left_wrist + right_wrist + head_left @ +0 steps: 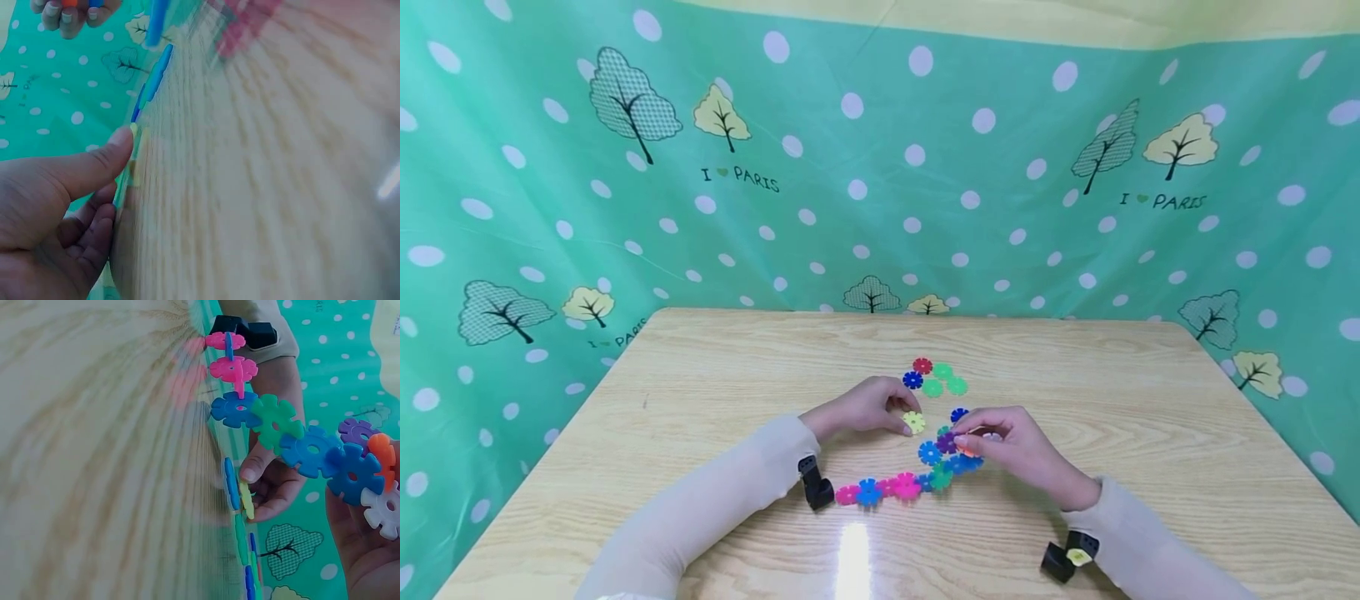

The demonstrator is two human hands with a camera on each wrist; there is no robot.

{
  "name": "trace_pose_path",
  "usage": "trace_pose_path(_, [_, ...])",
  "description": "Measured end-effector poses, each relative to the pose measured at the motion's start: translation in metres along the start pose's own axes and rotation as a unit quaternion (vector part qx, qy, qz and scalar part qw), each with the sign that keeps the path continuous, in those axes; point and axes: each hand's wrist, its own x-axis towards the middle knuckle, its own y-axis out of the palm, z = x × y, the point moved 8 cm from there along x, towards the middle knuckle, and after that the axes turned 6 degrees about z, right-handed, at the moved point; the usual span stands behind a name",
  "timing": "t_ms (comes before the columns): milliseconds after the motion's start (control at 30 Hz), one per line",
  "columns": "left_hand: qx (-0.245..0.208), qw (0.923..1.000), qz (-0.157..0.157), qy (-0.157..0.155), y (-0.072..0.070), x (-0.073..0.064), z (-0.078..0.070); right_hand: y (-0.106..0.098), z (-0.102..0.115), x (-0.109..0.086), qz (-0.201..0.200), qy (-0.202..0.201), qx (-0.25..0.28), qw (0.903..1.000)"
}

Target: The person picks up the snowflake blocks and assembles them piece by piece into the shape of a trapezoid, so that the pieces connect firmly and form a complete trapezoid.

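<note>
Left hand: While its thumb and fingertips pinch a yellow flower-shaped plastic disc by the rim, the disc stands tilted low over the counter; whether it touches the surface I cannot tell.
Right hand: Grips the end of a multicoloured chain of slotted plastic discs, close to an orange notched disc, a purple one and a white one.
Chain: Hangs in a line of blue, green and pink pieces from the right hand toward the left forearm.
Good handling: Best to pinch the yellow disc with a free notch exposed, meet the chain's disc at a right angle, slot facing slot, and press straight. Gripping the chain right beside the joint should spare the older links from twisting.
Near discs: A flat blue disc lies between the hands; a dark-blue one sits just beyond the right fingers.
Far cluster: Red, dark-blue and green discs rest farther back on the wood-grain counter.
</note>
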Motion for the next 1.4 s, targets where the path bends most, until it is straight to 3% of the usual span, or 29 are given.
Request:
trace_pose_path(400, [-0.055, 0.9983, -0.015, 0.009, -0.004, -0.007, 0.006, 0.003, -0.002, 0.002, -0.002, 0.007, 0.001, 1.0])
trace_pose_path(567, [-0.079, 0.9962, -0.034, -0.015, -0.009, -0.014, 0.013, 0.004, -0.002, 0.002, -0.007, 0.007, 0.002, 0.9999])
trace_pose_path(767, [-0.14, 0.9871, -0.062, -0.047, -0.019, -0.026, 0.018, 0.004, -0.001, 0.002, -0.016, 0.011, 0.003, 0.9998])
trace_pose_path(933, [-0.156, 0.9839, -0.078, -0.04, -0.025, -0.037, 0.004, 0.004, 0.0, 0.002, -0.022, 0.006, -0.004, 0.9997])
trace_pose_path(1167, [-0.264, 0.9615, -0.065, -0.042, -0.022, -0.05, -0.02, 0.005, 0.004, 0.003, -0.03, 0.0, 0.005, 0.9995])
trace_pose_path(1400, [-0.291, 0.9535, -0.062, -0.05, -0.01, -0.06, -0.037, 0.006, 0.007, 0.002, -0.037, -0.025, 0.01, 0.999])
